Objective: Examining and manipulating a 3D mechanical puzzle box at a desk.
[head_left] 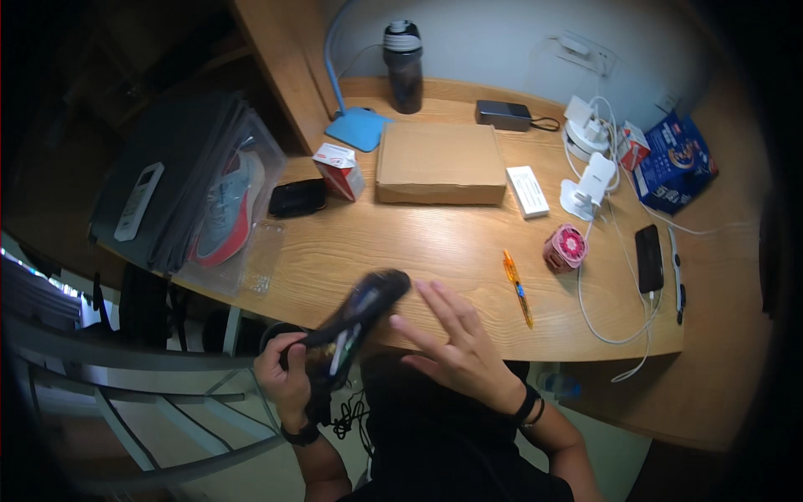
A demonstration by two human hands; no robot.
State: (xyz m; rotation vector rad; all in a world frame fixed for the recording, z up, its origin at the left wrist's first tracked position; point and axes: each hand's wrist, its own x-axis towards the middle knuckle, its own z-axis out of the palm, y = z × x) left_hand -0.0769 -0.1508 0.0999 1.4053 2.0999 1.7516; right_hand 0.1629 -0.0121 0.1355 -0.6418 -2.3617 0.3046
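**Dark pouch (368, 299) in our left hand (283, 376), things inside it**

We have the pouch off the bench (401, 238), tilted up in front of us, our left hand closed around its near end. Our right hand (456, 339) is open and empty, fingers spread just beside the far end; we cannot tell whether a fingertip touches it.

As we judge it, the handling is only partway: the pouch is lifted, but a white item (338, 358) and others sit in it, and it has yet to be set down. Beyond our right hand, to its right, an orange pen (518, 287) lies loose; farther out that way stands a pink jar (565, 248).

Blur smears the pouch's far end. We cannot make out whether its contents show through an open mouth or a clear side, nor name them. Our left fingers are partly hidden behind it.
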